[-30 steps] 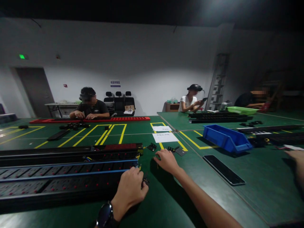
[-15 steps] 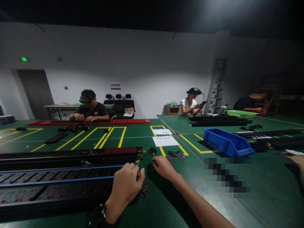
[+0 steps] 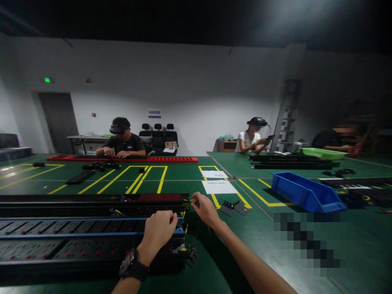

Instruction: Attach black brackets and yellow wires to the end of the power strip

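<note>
My left hand [image 3: 159, 232], with a watch [image 3: 132, 265] on the wrist, lies curled over the right end of a long black blue-edged strip [image 3: 92, 225]. Its fingertips are hidden, and what they hold cannot be made out. At the end of the farther black strip [image 3: 76, 201], my right hand [image 3: 206, 207] has thumb and fingertips pinched together near yellow wires [image 3: 185, 200]. Whatever is between them is too small to name. A black end piece with prongs [image 3: 192, 256] sits by the nearest strip's end [image 3: 107, 249]. Two flat dark brackets [image 3: 227, 209] lie right of my right hand.
A blue bin [image 3: 306, 192] stands to the right. White paper sheets [image 3: 219, 187] lie on the green table [image 3: 180, 185] among yellow tape lines. Across it, a person [image 3: 122, 143] works at a red rail [image 3: 171, 159]. Another person [image 3: 251, 139] and a green tray [image 3: 323, 153] are farther right.
My right hand has moved left to the farther strip's end, with fingertips pinched there. My left hand has drawn back slightly, uncovering the strip ends. The bracket near that end no longer shows.
</note>
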A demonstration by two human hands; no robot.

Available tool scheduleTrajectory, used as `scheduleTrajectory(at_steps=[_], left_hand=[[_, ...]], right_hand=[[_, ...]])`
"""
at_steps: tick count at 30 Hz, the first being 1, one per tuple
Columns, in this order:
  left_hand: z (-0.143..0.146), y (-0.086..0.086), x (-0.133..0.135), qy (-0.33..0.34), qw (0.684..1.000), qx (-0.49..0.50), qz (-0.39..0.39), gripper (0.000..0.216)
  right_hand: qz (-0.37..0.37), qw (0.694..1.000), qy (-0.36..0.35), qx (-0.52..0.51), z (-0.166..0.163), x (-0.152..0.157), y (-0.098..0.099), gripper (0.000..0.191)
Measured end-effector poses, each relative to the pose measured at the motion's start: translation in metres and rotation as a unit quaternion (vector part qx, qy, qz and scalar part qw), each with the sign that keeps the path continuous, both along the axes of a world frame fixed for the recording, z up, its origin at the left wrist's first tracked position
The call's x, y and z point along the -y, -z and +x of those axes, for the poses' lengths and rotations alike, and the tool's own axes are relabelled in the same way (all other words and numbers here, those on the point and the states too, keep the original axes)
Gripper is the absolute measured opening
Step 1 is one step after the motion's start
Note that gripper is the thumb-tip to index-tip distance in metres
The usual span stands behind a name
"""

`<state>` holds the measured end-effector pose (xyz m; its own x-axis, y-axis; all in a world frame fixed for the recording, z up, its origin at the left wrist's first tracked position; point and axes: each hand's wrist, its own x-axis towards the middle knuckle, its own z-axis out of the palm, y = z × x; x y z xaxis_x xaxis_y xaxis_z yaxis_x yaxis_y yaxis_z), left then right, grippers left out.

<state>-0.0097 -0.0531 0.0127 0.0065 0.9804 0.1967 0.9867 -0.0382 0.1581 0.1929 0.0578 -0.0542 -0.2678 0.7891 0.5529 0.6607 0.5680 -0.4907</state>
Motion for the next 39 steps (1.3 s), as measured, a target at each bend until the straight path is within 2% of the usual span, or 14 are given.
scheduleTrajectory(at_steps=[4, 13, 16, 22, 25, 28, 34, 37, 39], left_hand=[[-0.002, 0.001, 0.0, -0.003, 1.0, 0.005, -0.002, 0.045], [0.003, 0.001, 0.004, 0.003, 1.0, -0.001, 0.008, 0.044], [0.003, 0.001, 0.004, 0.004, 1.0, -0.003, 0.005, 0.043], [0.002, 0.001, 0.004, 0.009, 1.0, 0.001, 0.004, 0.044], [0.001, 0.001, 0.004, 0.008, 1.0, 0.004, 0.002, 0.044], [0.001, 0.001, 0.004, 0.005, 1.0, 0.006, -0.001, 0.044], [0.001, 0.002, 0.004, 0.003, 1.0, 0.009, -0.001, 0.045], [0.0, 0.003, 0.003, 0.009, 1.0, 0.011, -0.003, 0.046], [0.0, 0.003, 0.003, 0.01, 1.0, 0.011, -0.006, 0.047]], right_hand=[[0.011, 1.0, 0.024, -0.01, -0.001, -0.006, 0.005, 0.024], [-0.011, 0.999, -0.001, -0.05, -0.005, -0.004, 0.006, 0.021], [-0.015, 0.999, 0.018, -0.049, -0.005, -0.004, 0.007, 0.02], [-0.024, 0.996, 0.085, 0.002, -0.006, -0.011, 0.005, 0.022], [-0.017, 0.99, 0.126, 0.055, -0.007, -0.016, 0.004, 0.016], [-0.036, 0.987, 0.126, 0.091, -0.007, -0.023, 0.004, 0.012], [-0.098, 0.994, 0.016, 0.056, 0.017, -0.043, -0.004, 0.013], [-0.066, 0.994, 0.053, 0.064, 0.037, -0.049, -0.012, 0.025], [-0.048, 0.99, 0.075, 0.112, 0.046, -0.049, -0.014, 0.034]])
